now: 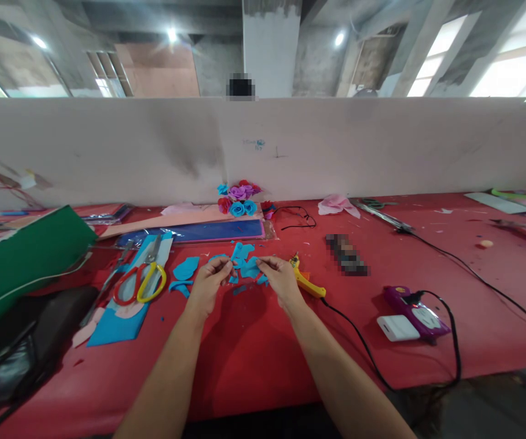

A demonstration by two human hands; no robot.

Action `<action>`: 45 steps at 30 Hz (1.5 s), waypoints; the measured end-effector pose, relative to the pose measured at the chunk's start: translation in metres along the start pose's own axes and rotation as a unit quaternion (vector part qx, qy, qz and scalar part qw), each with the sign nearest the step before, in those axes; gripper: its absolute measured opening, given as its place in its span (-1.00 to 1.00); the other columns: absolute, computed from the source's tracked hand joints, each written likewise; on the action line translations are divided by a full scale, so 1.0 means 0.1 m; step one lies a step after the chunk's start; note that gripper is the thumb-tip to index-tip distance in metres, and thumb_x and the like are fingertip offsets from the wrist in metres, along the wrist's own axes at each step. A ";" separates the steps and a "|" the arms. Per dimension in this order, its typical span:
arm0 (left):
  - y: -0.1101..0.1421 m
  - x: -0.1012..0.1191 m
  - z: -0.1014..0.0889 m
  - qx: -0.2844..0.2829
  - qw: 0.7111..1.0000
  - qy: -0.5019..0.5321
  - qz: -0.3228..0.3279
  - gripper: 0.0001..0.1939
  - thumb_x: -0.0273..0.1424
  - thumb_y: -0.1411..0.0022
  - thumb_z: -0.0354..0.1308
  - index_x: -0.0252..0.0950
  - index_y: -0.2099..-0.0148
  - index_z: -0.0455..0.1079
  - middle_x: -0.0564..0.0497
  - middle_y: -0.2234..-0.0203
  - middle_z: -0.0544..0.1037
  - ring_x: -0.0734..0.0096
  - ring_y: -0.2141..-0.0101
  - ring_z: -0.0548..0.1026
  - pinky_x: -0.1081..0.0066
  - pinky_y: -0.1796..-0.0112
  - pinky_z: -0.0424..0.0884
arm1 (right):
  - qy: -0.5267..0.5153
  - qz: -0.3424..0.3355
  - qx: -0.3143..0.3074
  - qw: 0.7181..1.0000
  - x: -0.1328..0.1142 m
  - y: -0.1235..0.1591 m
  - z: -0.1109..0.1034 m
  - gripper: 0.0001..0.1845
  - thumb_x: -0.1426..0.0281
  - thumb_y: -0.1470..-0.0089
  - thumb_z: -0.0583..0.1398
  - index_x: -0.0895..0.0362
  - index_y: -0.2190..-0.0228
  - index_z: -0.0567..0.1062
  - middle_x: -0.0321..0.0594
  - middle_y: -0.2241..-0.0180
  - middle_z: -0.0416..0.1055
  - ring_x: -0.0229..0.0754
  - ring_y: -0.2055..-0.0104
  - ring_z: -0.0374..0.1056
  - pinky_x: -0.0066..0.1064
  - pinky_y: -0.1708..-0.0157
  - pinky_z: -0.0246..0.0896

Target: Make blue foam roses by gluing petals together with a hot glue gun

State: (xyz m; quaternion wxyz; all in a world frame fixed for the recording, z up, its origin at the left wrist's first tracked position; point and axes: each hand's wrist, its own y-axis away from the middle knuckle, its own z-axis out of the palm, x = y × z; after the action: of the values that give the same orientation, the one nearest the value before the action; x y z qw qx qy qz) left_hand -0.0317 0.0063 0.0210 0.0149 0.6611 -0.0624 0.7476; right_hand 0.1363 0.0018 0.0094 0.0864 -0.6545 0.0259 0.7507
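Observation:
Above the middle of the red table, my left hand (215, 274) pinches with its thumb and fingers pressed together at the edge of some blue cut pieces. Opposite it, my right hand (281, 275) grips a blue petal-shaped piece (249, 267) between thumb and fingers. Whether both hands hold this same piece is hard to see. More blue pieces lie under and behind the fingers, and a larger blue cut piece (186, 267) rests left of my left hand. Just right of my right hand lies a yellow glue gun (309, 283) with a black cord.
Scissors (153, 286) with red and yellow handles lie on blue sheets (123, 323) at left. A purple power strip (421, 314) with a white plug stands at right. Paper flowers (240, 198) sit before the white partition (336, 146). A green sheet (29, 262) leans over a dark bag (43, 335).

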 end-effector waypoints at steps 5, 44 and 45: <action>-0.01 -0.02 0.00 -0.005 1.000 0.002 -0.002 -0.82 -0.28 -0.05 0.25 -0.30 0.36 0.46 0.05 0.60 0.44 0.57 0.61 0.20 0.50 0.56 0.10 | -0.004 -0.002 0.004 1.000 0.01 0.00 0.00 -0.81 0.26 0.17 0.28 0.09 0.47 0.61 -0.28 0.49 0.55 -0.18 0.42 0.42 -0.36 0.34 0.29; 0.03 -0.12 0.16 -0.002 0.988 0.119 -0.102 -0.75 -0.30 0.17 0.40 -0.31 0.42 0.49 0.05 0.54 0.51 0.58 0.53 0.35 0.56 0.46 0.26 | -0.047 -0.016 0.042 0.998 -0.03 -0.01 -0.02 -0.80 0.27 0.16 0.27 0.11 0.45 0.60 -0.25 0.43 0.56 -0.17 0.37 0.42 -0.31 0.23 0.31; 0.03 -0.11 0.17 -0.002 0.987 0.122 -0.103 -0.75 -0.30 0.18 0.40 -0.31 0.43 0.49 0.05 0.54 0.51 0.58 0.53 0.36 0.56 0.46 0.27 | -0.048 -0.015 0.043 0.998 -0.03 -0.01 -0.01 -0.81 0.27 0.16 0.28 0.11 0.45 0.60 -0.26 0.43 0.56 -0.17 0.37 0.42 -0.31 0.23 0.31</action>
State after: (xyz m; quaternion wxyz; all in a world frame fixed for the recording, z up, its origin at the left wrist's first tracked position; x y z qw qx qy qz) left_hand -0.0141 0.0023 0.0117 0.1007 0.5674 0.0066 0.8173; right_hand 0.1383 0.0024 0.0124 0.1270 -0.6133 0.0438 0.7783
